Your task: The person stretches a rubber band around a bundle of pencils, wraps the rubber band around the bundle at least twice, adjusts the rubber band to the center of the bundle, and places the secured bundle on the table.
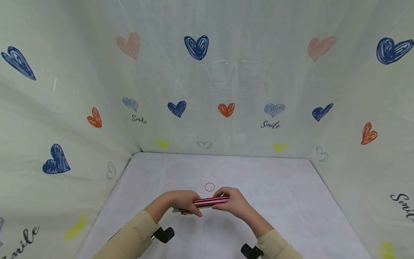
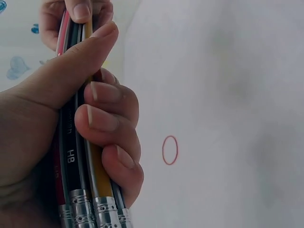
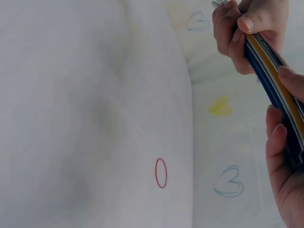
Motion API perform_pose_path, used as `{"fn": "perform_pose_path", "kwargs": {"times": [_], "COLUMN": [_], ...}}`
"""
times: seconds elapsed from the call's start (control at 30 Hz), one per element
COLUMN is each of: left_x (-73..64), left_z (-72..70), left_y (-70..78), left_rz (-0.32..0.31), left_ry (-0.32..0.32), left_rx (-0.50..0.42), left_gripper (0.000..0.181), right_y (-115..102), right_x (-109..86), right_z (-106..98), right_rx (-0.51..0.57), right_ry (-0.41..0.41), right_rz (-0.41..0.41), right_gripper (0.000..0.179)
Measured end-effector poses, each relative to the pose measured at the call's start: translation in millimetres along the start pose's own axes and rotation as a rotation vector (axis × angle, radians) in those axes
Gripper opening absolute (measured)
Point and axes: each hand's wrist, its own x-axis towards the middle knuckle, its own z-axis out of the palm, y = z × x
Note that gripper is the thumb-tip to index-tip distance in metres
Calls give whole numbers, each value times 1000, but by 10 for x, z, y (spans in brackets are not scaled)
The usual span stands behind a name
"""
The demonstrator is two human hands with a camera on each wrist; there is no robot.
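The pencils (image 1: 207, 202) mix red, black, yellow and blue, with pale stripes and silver ferrules (image 2: 105, 209). The white bench (image 1: 275, 201) bears 1 red ring (image 1: 210, 183), about midway between its left and right edges. Past its far edge, the pale curtain (image 1: 245, 82) shows blue, orange, pink and yellow hearts (image 1: 196, 47) and black lettering (image 1: 270, 125). Sleeves (image 1: 129, 237) are beige.

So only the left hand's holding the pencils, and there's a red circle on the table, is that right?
Not only the left hand: the right hand holds the pencils too, as the head view shows. The red circle is on the table.
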Motion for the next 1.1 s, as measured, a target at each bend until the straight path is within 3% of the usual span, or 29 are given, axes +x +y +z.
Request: {"fn": "perform_pose_path", "kwargs": {"times": [0.3, 0.5, 0.7, 0.93, 1.1], "left_x": [-22, -43, -52, -36, -10], "left_z": [-47, -81, -79, -26, -27], "left_y": [9, 40, 68, 94, 99], "left_rz": [48, 74, 54, 42, 43], "left_ry": [6, 21, 51, 84, 104], "left_rx": [-57, -82, -94, -87, -72], "left_gripper": [17, 17, 16, 21, 22], "right_y": [-17, -44, -73, -215, -447], "right_x": [-97, -117, -108, -78, -99], "right_z": [98, 156, 212, 244, 183], "right_rx": [150, 287, 320, 323, 271], "right_ry": [229, 286, 314, 403, 435], "right_rz": [9, -44, -13, 95, 94], "right_gripper": [46, 49, 53, 30, 20]}}
